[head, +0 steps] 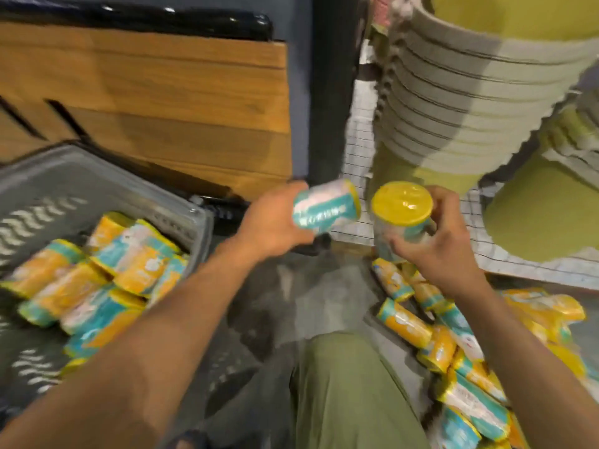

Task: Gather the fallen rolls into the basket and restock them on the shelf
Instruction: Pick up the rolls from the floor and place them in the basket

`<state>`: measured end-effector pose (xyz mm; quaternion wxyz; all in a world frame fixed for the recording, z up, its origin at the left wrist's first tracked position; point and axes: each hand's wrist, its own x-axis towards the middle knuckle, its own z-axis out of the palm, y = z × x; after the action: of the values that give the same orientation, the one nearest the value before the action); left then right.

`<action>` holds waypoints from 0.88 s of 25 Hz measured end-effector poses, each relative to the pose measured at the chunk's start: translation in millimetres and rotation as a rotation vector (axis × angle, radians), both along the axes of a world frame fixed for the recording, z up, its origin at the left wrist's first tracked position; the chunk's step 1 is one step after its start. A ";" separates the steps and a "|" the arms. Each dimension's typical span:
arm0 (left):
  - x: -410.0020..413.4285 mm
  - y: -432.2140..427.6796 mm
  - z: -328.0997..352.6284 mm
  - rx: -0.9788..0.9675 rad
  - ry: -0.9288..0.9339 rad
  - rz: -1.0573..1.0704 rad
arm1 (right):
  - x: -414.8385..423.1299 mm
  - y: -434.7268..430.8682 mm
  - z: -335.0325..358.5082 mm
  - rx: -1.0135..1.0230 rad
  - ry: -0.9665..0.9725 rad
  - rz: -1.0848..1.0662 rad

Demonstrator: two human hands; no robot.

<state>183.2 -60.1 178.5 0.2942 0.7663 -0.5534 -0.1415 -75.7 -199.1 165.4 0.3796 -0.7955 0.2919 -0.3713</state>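
Low against the foot of a shelf (pixel 534 273), a person crouches with both arms stretched forward, and a knee in green trousers (pixel 350 384) shows at the bottom of the view. The left hand (pixel 272 222) is wrapped round a teal roll (pixel 325 207), its fingers curled about the wrapper. That roll lies on its side in the air, with its yellow rim turned to the right. Close beside it, the right hand (pixel 444 254) grips a yellow-ended roll (pixel 402 218) from below and from the right, with fingertips on the wrapper. This roll's yellow end faces up toward the camera. The blur does not let me tell whether the two rolls touch. Both are held clear of the floor (pixel 291 303), between the basket and the shelf.

The grey basket (pixel 197 218) stands on the left, its near corner close to the left wrist. Inside it is a heap of gathered rolls (pixel 107 273) in orange, teal and white wrappers, lying on their sides and across one another. On the right, under the right forearm, fallen rolls (pixel 453 345) lie in a loose pile on the floor, up against the shelf's front edge.

The shelf has a white wire-grid deck, and nested green and grey tubs (pixel 453 108) stand on it. A dark upright post (pixel 330 92) separates the shelf from a wooden panel (pixel 162 108) behind the basket. The print on the wrappers is too smeared to read.
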 end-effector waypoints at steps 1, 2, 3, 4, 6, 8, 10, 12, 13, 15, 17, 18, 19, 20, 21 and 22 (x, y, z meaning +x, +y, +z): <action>23.1 7.4 36.4 -0.016 -0.032 -0.025 | 22.2 14.9 12.5 0.026 -0.080 0.020; 44.4 20.1 68.1 0.002 -0.093 -0.047 | 45.9 32.0 23.4 0.030 -0.150 0.064; 67.1 41.9 94.1 0.038 -0.167 -0.037 | 75.1 51.7 33.5 0.014 -0.205 0.135; 85.7 67.3 109.7 0.068 -0.221 -0.004 | 102.5 69.5 40.9 -0.011 -0.234 0.214; 109.8 136.4 114.7 0.117 -0.225 0.174 | 157.8 100.9 50.5 -0.082 -0.214 0.393; 115.8 218.4 93.8 0.128 -0.173 0.453 | 208.9 128.0 52.7 -0.244 -0.144 0.580; 116.2 282.0 63.0 0.132 -0.146 0.665 | 252.4 148.5 47.4 -0.414 -0.045 0.733; 118.1 319.5 35.8 0.179 -0.137 0.770 | 287.5 165.6 39.6 -0.550 0.095 0.865; 118.8 333.4 23.9 0.221 -0.144 0.784 | 300.7 174.0 35.1 -0.609 0.194 0.928; 114.1 353.9 3.9 0.338 -0.180 0.769 | 314.2 181.8 23.7 -0.681 0.418 0.992; 102.8 377.7 -14.4 0.344 -0.247 0.745 | 309.6 181.9 13.5 -0.627 0.483 0.959; 96.1 390.6 -23.2 0.271 -0.273 0.746 | 302.7 182.1 10.1 -0.589 0.447 0.934; 88.7 402.4 -30.7 0.184 -0.279 0.748 | 292.3 183.7 7.8 -0.578 0.405 0.925; 82.7 410.7 -36.1 0.114 -0.269 0.740 | 279.9 186.6 6.1 -0.585 0.386 0.928; 79.0 415.6 -39.7 0.070 -0.250 0.729 | 267.5 191.6 4.1 -0.593 0.394 0.937; 77.2 417.4 -41.2 0.060 -0.237 0.717 | 255.8 198.4 1.3 -0.597 0.420 0.942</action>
<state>260.4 357.3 137.3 0.2366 0.9306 -0.2759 0.0441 180.1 -0.6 166.7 0.1976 -0.9680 -0.1407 -0.0638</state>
